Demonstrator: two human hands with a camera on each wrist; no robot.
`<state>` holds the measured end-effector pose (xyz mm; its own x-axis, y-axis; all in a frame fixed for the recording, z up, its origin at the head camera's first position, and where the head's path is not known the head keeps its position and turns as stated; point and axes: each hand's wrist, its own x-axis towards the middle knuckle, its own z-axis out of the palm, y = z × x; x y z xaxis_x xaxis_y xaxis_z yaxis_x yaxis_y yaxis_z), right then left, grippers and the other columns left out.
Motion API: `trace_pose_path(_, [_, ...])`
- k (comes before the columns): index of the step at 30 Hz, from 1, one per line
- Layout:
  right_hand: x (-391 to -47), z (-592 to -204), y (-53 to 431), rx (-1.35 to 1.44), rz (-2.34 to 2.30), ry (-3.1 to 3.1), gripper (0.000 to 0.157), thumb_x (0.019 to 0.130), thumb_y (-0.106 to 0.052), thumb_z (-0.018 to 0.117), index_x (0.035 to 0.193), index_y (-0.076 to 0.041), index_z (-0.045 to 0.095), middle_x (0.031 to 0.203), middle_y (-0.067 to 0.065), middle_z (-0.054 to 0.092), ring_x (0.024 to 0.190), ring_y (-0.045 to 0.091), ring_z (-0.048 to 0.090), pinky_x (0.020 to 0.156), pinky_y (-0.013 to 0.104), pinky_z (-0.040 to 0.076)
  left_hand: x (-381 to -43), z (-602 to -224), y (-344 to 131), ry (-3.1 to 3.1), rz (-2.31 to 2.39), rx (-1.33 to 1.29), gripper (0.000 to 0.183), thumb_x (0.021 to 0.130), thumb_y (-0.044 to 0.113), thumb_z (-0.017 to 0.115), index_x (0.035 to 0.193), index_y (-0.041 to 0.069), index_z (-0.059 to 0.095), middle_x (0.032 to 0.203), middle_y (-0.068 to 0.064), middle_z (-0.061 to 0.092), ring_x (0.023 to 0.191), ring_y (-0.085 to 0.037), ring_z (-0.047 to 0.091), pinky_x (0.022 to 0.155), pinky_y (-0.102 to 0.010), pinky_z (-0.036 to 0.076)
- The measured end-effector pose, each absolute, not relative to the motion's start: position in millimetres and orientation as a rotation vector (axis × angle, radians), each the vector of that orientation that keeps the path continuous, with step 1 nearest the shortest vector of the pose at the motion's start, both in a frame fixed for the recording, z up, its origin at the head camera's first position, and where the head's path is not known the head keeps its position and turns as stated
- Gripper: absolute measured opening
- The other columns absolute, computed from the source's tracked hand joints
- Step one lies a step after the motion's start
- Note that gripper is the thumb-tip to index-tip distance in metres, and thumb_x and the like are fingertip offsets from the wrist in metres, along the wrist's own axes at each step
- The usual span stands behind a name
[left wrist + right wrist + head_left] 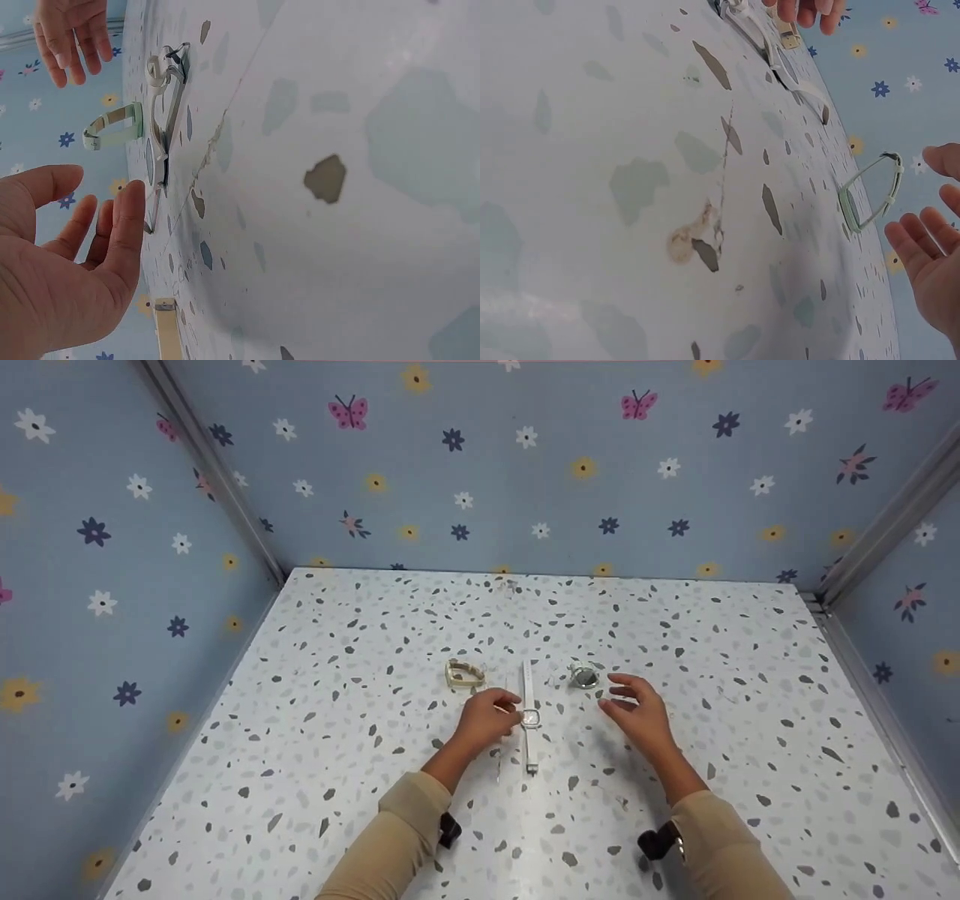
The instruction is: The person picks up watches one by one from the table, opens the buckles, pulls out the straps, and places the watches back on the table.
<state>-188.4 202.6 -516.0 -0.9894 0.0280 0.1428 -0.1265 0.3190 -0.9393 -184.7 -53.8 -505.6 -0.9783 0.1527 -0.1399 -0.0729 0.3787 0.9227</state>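
A white wristwatch (530, 718) lies stretched out lengthwise on the speckled table, its square case between the two strap halves. My left hand (487, 718) is just left of the case, holding nothing. In the left wrist view the thumb and fingers (129, 217) are bent loosely and stand apart. To the right, a pale green wristwatch (584, 676) with a round dark face stands on its looped strap. My right hand (639, 714) hovers beside it, thumb apart from the fingers, the palm bare in the right wrist view. Beyond the left hand sits a tan wristwatch (465, 675), its strap closed in a loop.
The white table (337, 660) has a terrazzo pattern and some scuff marks. Blue panels (517, 472) with flowers and butterflies wall off its back and both sides, with metal posts (217, 465) at the corners. Both sleeves (405, 825) reach in from the near edge.
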Motion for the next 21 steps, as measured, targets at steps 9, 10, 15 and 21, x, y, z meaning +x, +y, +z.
trace_pose_path(9, [-196, -522, 199, 0.076, 1.699, -2.380, 0.038, 0.075, -0.008, 0.070, 0.111, -0.004, 0.057, 0.111, 0.013, 0.051, 0.101, 0.035, 0.052, 0.085, 0.046, 0.045, -180, -503, -62, 2.145, 1.976, 0.189, 0.031, 0.080, 0.007, 0.064, 0.109, -0.002, 0.056, 0.100, -0.019, 0.054, 0.085, -0.024, 0.057, 0.070, -0.042, 0.052])
trace_pose_path(10, [-197, -523, 199, 0.068, 1.692, -2.380, 0.038, 0.075, -0.008, 0.070, 0.110, -0.005, 0.057, 0.111, 0.012, 0.051, 0.101, 0.034, 0.052, 0.085, 0.046, 0.045, -178, -500, -64, 2.118, 1.998, 0.215, 0.030, 0.081, 0.006, 0.063, 0.109, -0.003, 0.056, 0.101, -0.021, 0.053, 0.086, -0.025, 0.056, 0.071, -0.043, 0.052])
trace_pose_path(15, [-201, -529, 197, 0.035, 1.636, -2.427, 0.037, 0.076, -0.008, 0.068, 0.111, -0.004, 0.057, 0.111, 0.011, 0.051, 0.101, 0.033, 0.052, 0.085, 0.042, 0.046, -166, -484, -73, 2.008, 2.061, 0.315, 0.031, 0.084, 0.003, 0.058, 0.112, -0.005, 0.052, 0.106, -0.023, 0.049, 0.090, -0.026, 0.055, 0.075, -0.046, 0.049])
trace_pose_path(21, [-208, -536, 193, 0.009, 1.638, -2.427, 0.036, 0.076, -0.005, 0.067, 0.110, -0.006, 0.057, 0.112, 0.012, 0.051, 0.099, 0.031, 0.055, 0.082, 0.037, 0.048, -158, -478, -80, 1.885, 2.142, 0.387, 0.032, 0.085, 0.002, 0.056, 0.115, -0.006, 0.049, 0.109, -0.020, 0.048, 0.095, -0.027, 0.054, 0.080, -0.049, 0.046])
